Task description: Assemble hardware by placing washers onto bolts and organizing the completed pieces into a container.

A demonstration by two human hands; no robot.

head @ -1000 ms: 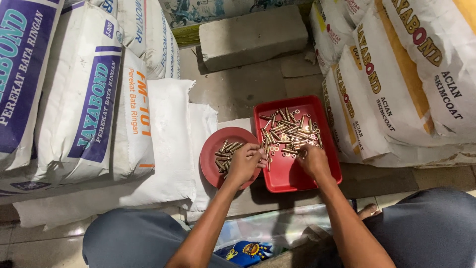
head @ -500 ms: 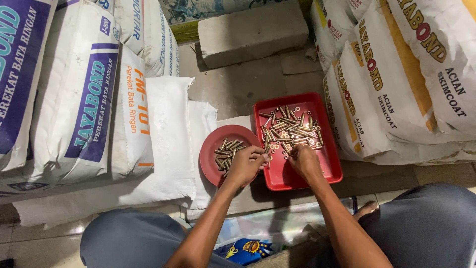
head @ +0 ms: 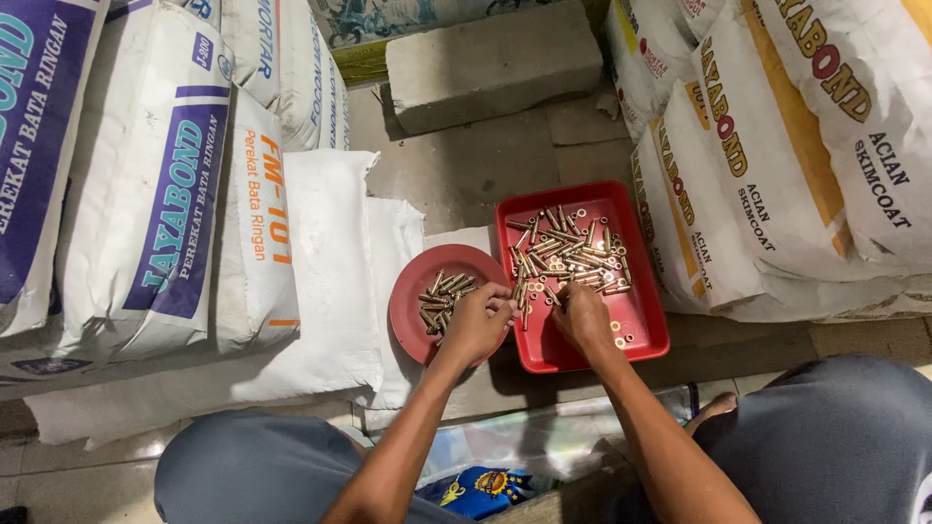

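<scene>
A: From the head camera, where are your hands now?

B: Your left hand (head: 476, 325) rests on the right rim of the round red dish (head: 413, 291), just at the border with the square red tray (head: 641, 330). Your right hand (head: 582, 318) is inside the tray, at its lower left part.

A: And the fingers?

B: The left fingers (head: 500, 296) are curled together and seem to pinch a few brass pieces, but the small parts are hard to tell. The right fingers (head: 561, 291) are bent down and pressed onto the edge of the pile of brass pieces (head: 568, 254). If they pinch one piece, I cannot tell.

A: Which way does the pile lie from you?

B: It lies just beyond your right fingertips, up and a little to the right. The pieces are long and thin, and they point in many directions, no common axis. Your right hand is nearer to the pile. A smaller heap of sorted pieces (head: 442, 299) lies in the dish, just to the left of your left fingers. Some brass rings (head: 621, 338) lie apart, to the right of your right hand.

A: What is around?

B: Large cement sacks (head: 146, 194) stand on both sides, and a grey block (head: 495, 60) lies behind.
</scene>
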